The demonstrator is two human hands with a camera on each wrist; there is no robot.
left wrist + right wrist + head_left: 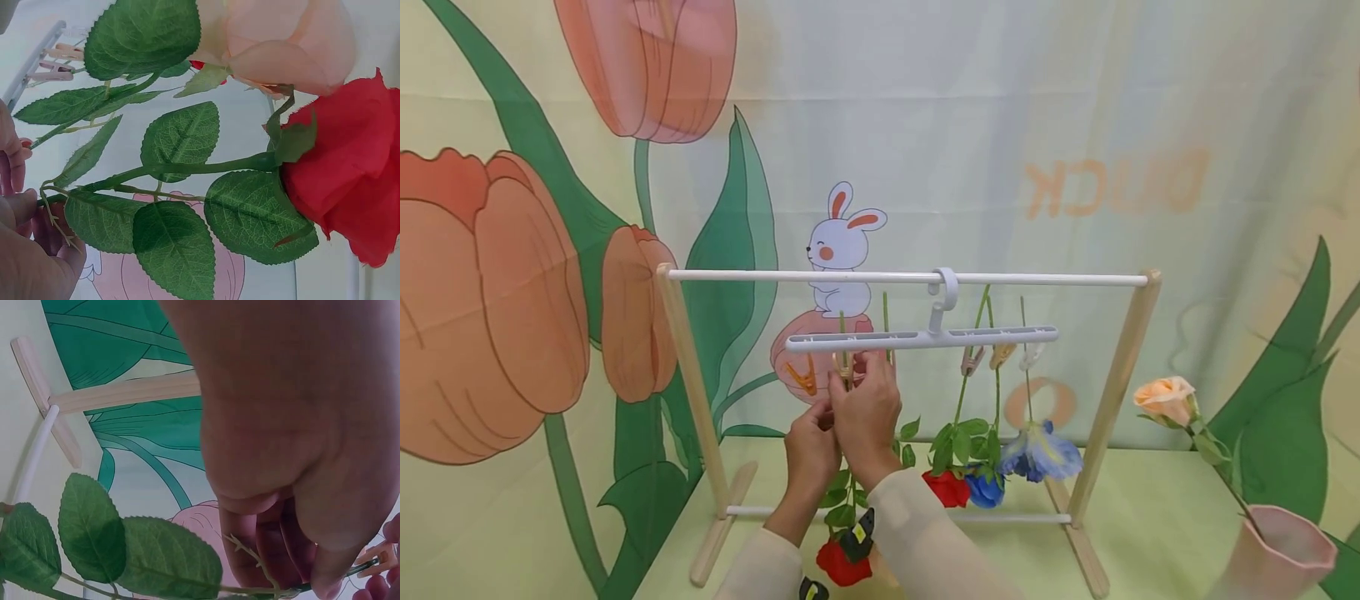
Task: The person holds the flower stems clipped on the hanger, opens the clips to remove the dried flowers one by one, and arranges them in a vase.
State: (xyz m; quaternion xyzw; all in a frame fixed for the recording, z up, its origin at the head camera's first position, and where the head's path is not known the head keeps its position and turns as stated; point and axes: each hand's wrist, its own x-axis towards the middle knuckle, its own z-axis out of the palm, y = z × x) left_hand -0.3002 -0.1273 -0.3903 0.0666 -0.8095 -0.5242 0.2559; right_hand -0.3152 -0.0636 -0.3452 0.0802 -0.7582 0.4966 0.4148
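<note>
My left hand (812,450) pinches the upper stem of a red rose (844,563), which hangs head down with green leaves. In the left wrist view its thumb and fingers close on the stem (53,199), with the bloom off to the right. Just above, my right hand (867,412) has its fingers around a pale peach clip (842,367) under the grey hanger (917,338). The stem's tip rises past the hanger bar. In the right wrist view the clip (374,559) sits between the right fingertips, beside the stem. A peach rose (287,44) hangs close behind.
An orange clip (801,377) hangs at the hanger's left end. Another red rose (947,488), a blue rose (986,487) and a blue-violet flower (1042,452) hang on its right. The wooden rack (692,383) carries the hanger. A pink vase (1273,554) holds another peach rose (1167,400).
</note>
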